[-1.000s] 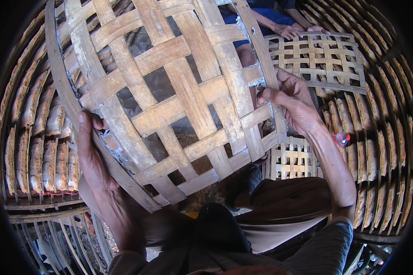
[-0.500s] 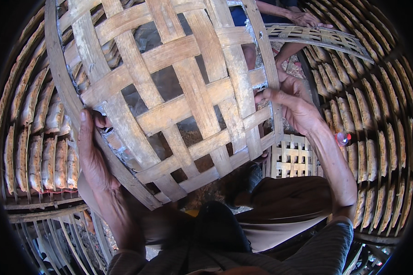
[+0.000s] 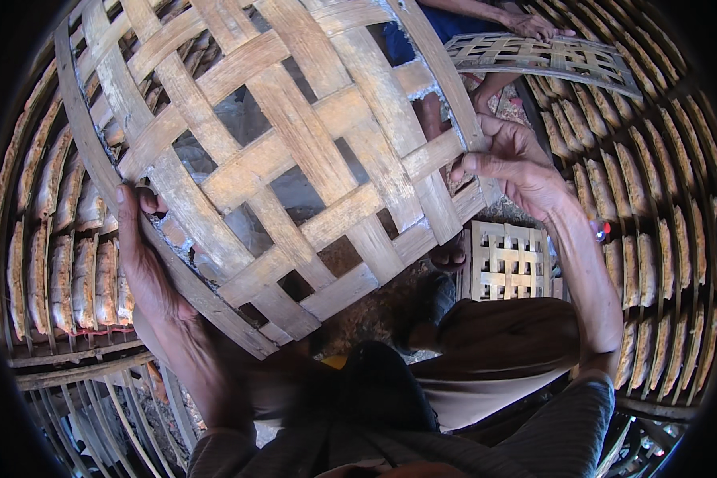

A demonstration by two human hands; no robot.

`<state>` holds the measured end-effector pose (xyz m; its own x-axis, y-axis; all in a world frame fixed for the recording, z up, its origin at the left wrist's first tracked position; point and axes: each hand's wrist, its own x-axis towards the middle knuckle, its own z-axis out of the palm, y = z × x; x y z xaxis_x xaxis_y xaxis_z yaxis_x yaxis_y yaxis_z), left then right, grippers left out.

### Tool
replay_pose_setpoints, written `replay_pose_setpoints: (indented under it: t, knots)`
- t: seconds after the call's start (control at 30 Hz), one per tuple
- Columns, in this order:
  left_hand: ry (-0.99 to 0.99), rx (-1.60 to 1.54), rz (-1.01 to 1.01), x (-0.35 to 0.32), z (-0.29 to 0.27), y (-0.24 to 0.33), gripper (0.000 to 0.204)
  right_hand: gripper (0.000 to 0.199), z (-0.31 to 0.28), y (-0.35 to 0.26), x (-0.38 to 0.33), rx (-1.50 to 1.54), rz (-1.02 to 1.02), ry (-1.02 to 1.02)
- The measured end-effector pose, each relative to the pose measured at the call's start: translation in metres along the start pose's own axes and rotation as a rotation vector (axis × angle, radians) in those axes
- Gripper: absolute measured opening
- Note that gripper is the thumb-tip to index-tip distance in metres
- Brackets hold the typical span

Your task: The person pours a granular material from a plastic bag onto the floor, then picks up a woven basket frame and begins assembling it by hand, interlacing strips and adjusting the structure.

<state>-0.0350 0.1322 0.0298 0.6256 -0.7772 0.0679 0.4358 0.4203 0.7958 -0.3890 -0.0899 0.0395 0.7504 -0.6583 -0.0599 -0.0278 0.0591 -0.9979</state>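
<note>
A large woven bamboo tray (image 3: 295,131) with a wooden rim fills the upper middle, tilted up in front of me. My left hand (image 3: 145,255) grips its left rim, thumb along the outside and fingertips curled through to the inner side. On the right rim, near the lower right corner, my right hand (image 3: 514,167) pinches the edge between thumb and fingers. Pale bluish residue clings to the weave along both rims. The tray's far end runs out of the picture at the top.
Racks of browned, pale-bodied strips stand at left (image 3: 76,271) and right (image 3: 641,199). At the upper right, another person's hand (image 3: 534,25) rests at a second woven tray (image 3: 546,60). A smaller woven panel (image 3: 506,259) lies beyond my knee. A slatted frame (image 3: 107,414) is at lower left.
The tray has shifted a little left and turned slightly, its lower right corner rising. Both hands keep their hold and move with it. The other person's tray has moved slightly left and up.
</note>
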Motion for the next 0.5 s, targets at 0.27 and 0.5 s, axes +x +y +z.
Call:
replay_pose_setpoints:
  t: [0.27,0.5]
  knots:
    - [0.116,-0.038,-0.018,0.002,0.002,-0.002,0.030,0.050,0.002,0.000,-0.001,0.058,0.053,0.092]
    - [-0.067,-0.085,-0.059,0.001,-0.010,0.002,0.029,0.038,0.022,-0.005,0.010,0.144,0.134,0.195]
